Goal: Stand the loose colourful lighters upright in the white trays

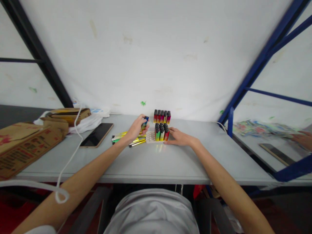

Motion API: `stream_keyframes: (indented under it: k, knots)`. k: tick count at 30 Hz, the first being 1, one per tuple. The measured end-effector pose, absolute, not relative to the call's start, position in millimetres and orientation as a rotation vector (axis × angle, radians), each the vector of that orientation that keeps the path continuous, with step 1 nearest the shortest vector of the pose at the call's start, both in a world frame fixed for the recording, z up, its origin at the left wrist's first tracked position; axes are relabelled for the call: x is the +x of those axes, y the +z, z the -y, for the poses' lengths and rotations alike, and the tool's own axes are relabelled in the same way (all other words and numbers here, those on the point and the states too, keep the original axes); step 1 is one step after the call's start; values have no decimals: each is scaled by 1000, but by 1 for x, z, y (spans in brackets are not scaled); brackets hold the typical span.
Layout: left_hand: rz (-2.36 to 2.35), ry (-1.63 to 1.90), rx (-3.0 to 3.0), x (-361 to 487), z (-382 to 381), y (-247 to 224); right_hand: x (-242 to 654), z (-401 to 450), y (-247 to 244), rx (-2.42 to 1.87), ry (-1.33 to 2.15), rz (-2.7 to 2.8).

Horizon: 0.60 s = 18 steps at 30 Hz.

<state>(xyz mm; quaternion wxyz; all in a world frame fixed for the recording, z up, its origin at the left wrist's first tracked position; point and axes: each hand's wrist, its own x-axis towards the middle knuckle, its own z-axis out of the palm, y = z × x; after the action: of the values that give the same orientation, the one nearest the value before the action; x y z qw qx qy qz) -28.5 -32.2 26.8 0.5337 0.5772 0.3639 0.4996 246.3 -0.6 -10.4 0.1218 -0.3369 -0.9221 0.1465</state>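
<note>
A white tray with round holes (150,137) lies on the grey table, its right part filled with upright coloured lighters (162,132). My left hand (138,127) is closed on a blue lighter (145,120), just left of and above the tray. The fingers of my right hand (179,137) are apart and rest at the tray's right end, beside the red lighters. Behind the tray stands another block of upright lighters (162,116), mostly red and yellow. Several loose lighters (136,142), yellow and green, lie on the table under and beside my left hand.
A phone (97,135) lies at the left, near cardboard boxes (31,141) and white plastic. A white cable (70,157) hangs across the left side. Blue metal posts (253,70) stand at the right; beyond them are another person's hand (303,140) and a phone.
</note>
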Motion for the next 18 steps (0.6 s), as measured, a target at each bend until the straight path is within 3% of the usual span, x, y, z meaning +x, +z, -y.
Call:
stream_keyframes:
  k: [7,18]
  knots:
    - [-1016,1293,1813,-29,34,27,245,0,-11,-954,419,2675]
    - [-1126,1045,2065,-36,29,10,245,-1,-13,-985,396,2689]
